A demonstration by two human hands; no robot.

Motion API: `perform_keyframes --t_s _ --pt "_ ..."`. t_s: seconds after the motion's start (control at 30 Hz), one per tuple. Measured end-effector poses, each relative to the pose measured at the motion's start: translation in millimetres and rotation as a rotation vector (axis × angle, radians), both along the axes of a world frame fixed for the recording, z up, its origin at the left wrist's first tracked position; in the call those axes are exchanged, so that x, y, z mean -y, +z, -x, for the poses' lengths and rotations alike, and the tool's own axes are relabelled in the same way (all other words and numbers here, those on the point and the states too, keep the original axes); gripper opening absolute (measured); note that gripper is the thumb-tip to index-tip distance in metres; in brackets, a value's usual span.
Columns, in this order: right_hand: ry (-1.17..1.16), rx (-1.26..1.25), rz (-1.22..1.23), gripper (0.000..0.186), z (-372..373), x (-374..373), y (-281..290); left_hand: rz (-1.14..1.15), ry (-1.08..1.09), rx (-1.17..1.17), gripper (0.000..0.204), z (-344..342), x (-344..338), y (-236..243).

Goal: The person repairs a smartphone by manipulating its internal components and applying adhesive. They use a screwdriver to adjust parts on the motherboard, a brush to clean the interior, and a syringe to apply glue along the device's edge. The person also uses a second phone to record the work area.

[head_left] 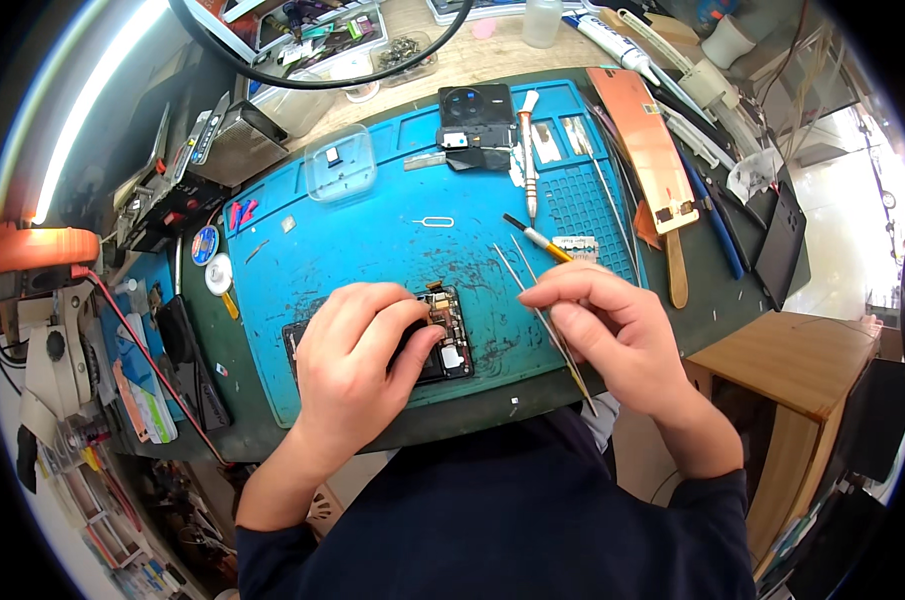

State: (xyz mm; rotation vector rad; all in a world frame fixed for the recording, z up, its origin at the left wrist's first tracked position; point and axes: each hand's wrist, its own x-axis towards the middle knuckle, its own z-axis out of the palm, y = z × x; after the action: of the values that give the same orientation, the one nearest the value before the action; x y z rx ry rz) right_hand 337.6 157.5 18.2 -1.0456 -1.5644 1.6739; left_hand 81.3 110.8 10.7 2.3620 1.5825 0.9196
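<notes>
An opened smartphone [454, 335] lies on the blue work mat [372, 235], its circuit board and small parts bare at the right end. My left hand [347, 362] covers the phone's middle, fingers curled and closed, with thumb and forefinger on its inner parts. What lies beneath the palm is hidden. To the right, my right hand [620, 335] grips a pair of metal tweezers [573, 368] between thumb and fingers. The tweezer tips point up and away, parted, over the mat and touching nothing.
Beyond the hands lie a SIM eject pin [435, 222], a clear tray [339, 165] of tiny parts, a screwdriver [528, 160], a yellow-handled knife [538, 239], a razor blade [578, 248] and a phone back part [475, 115]. A copper-coloured panel [644, 140] lies right, a wooden cabinet [787, 360] nearer.
</notes>
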Motion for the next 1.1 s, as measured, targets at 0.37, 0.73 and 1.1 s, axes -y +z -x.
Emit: perform_keyframes --t_s 0.37,0.73,1.1 --pt "0.029 0.164 -0.813 0.029 26.3 20.5 -12.0 -0.072 -0.043 0.004 0.025 8.1 0.7 -8.7" --pt "0.06 0.241 -0.809 0.034 39.3 14.2 -15.6 -0.068 -0.043 0.065 0.027 10.2 1.6 -8.8" --pt "0.103 0.27 -0.537 0.026 41.3 3.5 -1.9 -0.041 -0.002 0.078 0.026 8.2 5.5 -10.6"
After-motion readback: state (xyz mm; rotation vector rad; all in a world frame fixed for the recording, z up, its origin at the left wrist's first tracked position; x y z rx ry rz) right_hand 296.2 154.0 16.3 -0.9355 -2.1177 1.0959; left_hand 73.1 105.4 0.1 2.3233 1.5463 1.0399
